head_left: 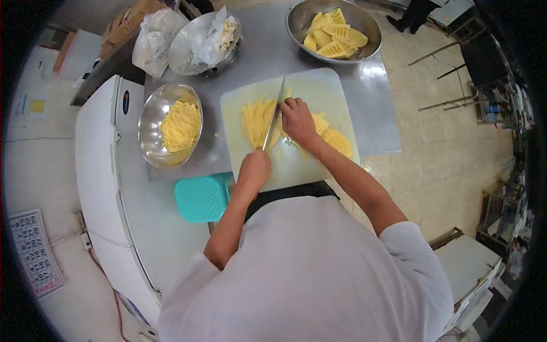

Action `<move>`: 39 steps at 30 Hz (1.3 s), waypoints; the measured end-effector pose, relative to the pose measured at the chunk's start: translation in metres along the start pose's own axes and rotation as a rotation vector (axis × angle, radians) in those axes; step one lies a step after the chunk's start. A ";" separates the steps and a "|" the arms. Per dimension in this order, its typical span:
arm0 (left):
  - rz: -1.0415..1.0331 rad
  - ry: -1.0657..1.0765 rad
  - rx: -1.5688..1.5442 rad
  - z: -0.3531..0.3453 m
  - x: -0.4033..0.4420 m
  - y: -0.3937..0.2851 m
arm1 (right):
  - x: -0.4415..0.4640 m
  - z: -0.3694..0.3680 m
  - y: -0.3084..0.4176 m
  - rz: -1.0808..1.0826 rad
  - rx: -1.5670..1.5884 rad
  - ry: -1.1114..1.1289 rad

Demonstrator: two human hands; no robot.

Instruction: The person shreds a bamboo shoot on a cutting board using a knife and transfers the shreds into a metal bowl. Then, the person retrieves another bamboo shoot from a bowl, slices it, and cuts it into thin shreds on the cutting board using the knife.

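My left hand (255, 170) is closed around the handle of a kitchen knife (272, 121), its blade pointing away from me across the white cutting board (336, 91). Right beside the blade, my right hand (298, 121), fingers curled, presses on yellow bamboo shoot slices, mostly hidden beneath it. Thin bamboo shoot strips (257, 121) lie in a pile left of the knife. More flat bamboo shoot slices (337, 141) rest on the board to the right of my right hand.
A steel bowl (149, 145) of shredded bamboo shoot stands left of the board. Behind are a bowl (376, 43) with bamboo shoot pieces, another bowl (181, 57) with plastic bags, and a white bag (154, 43). A turquoise basket (200, 199) and white freezer (99, 154) are at left.
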State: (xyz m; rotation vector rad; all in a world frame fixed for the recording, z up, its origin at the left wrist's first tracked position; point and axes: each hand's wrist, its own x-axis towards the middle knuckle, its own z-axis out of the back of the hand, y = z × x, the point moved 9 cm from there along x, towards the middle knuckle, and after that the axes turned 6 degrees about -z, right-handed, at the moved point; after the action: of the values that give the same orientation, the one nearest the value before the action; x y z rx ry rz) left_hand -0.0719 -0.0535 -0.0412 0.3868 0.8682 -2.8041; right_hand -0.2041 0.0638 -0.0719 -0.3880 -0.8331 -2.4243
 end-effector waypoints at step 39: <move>0.031 0.024 -0.101 0.005 0.001 0.001 | 0.000 0.004 0.001 0.018 0.042 -0.059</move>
State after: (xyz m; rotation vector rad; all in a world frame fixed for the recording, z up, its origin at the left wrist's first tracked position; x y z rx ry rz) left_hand -0.0736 -0.0567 -0.0382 0.4155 0.9956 -2.7197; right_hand -0.2032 0.0659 -0.0683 -0.4514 -0.9008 -2.3852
